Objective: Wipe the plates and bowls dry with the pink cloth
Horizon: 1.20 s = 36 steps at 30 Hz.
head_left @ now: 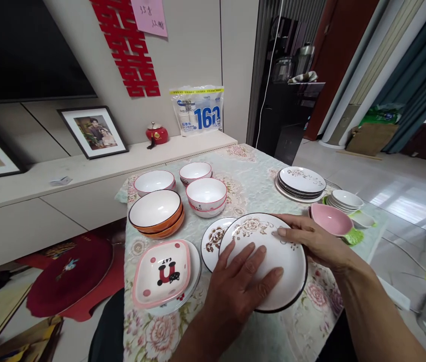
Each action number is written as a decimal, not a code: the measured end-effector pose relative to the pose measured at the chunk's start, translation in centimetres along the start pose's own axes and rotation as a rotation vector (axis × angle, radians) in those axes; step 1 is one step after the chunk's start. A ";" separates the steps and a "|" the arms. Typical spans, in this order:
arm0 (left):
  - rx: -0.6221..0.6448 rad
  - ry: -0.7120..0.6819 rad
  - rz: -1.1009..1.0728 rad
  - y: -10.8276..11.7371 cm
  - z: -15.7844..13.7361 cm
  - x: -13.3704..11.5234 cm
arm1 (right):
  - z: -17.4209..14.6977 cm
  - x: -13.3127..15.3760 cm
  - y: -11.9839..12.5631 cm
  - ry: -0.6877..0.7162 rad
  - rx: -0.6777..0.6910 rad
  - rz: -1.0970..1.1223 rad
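Note:
A white plate (284, 271) with a dark rim and brown flowers is tilted above the tablecloth. My right hand (307, 236) grips its right edge, thumb on top and the other fingers mostly hidden. Across its upper face lies my left hand (239, 281), palm down with fingers spread. Partly behind it is a second flowered plate (213, 241). To the left sits a pink-rimmed square cat dish (156, 291) on a round plate (194, 281). Beyond stand orange bowls (156, 213), stacked, and several red-rimmed bowls (206, 193).
Stacked flowered plates (301, 181) stand at the table's far right, near small white bowls (346, 198) and a pink leaf-shaped dish (331, 219). A low cabinet (137, 156) along the wall holds a red jar (156, 133), a plastic package (198, 110) and framed photos (94, 133).

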<state>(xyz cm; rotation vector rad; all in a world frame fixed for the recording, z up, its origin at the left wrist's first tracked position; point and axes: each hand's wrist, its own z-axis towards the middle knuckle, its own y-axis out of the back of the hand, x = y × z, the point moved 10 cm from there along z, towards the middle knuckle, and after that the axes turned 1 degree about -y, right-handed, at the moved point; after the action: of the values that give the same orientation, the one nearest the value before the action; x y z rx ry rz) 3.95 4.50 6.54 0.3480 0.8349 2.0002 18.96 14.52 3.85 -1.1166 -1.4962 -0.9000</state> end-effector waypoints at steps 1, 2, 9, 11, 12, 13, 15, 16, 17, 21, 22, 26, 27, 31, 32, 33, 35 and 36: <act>-0.002 0.000 0.012 -0.1 0.0 0.0 | 0.1 -0.4 -0.3 -0.028 0.028 0.033; -0.008 0.005 0.019 -0.2 0.1 0.1 | 0.2 -0.7 -0.6 -0.053 0.053 0.072; 0.003 0.196 0.155 -0.6 -0.3 1.7 | 1.3 -1.8 1.4 -0.071 -0.105 0.317; -0.014 0.242 0.168 -0.5 -0.6 1.9 | 1.9 -1.5 2.6 -0.008 -0.210 0.414; -0.022 0.257 0.163 -0.5 -0.8 1.9 | 2.1 -1.3 3.2 0.027 -0.264 0.462; -0.021 0.264 0.154 -0.5 -1.0 1.9 | 2.4 -1.3 3.7 0.058 -0.320 0.505; -0.005 0.285 0.133 -0.8 -1.3 2.0 | 2.8 -1.5 4.7 0.094 -0.440 0.578; 0.008 0.293 0.122 -0.9 -1.5 2.0 | 3.0 -1.8 5.1 0.105 -0.503 0.606; 0.021 0.299 0.108 -1.2 -1.6 2.0 | 3.1 -2.1 5.5 0.115 -0.562 0.629; 0.007 0.246 0.029 -2.3 -2.1 1.2 | 3.6 -2.9 6.4 0.161 -0.707 0.676; -0.016 0.225 0.009 -2.5 -2.1 0.9 | 3.8 -3.0 6.4 0.169 -0.723 0.678; -0.125 0.148 -0.116 -2.6 -1.9 0.1 | 4.2 -3.3 6.6 0.193 -0.783 0.695; -0.111 0.114 -0.130 -2.7 -1.7 -0.2 | 4.3 -3.3 6.7 0.197 -0.799 0.701; -0.046 0.043 -0.158 -3.2 -1.6 -0.4 | 4.8 -3.4 7.8 0.200 -0.867 0.720; -0.027 0.040 -0.159 -3.5 -1.7 -0.4 | 4.9 -3.4 8.2 0.198 -0.884 0.727; -0.018 0.031 -0.153 -3.7 -1.9 -0.4 | 5.1 -3.5 8.6 0.195 -0.903 0.734; -0.017 0.011 -0.139 -4.1 -2.2 -0.6 | 5.4 -3.6 9.3 0.184 -0.941 0.750; -0.025 0.002 -0.132 -4.2 -2.3 -0.8 | 5.5 -3.6 9.6 0.178 -0.960 0.759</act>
<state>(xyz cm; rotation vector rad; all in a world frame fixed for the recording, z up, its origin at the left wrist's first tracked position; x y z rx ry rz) 5.85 4.41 2.09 0.2692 0.8126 1.8877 26.72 21.73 -0.86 -2.0242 -0.3318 -1.1211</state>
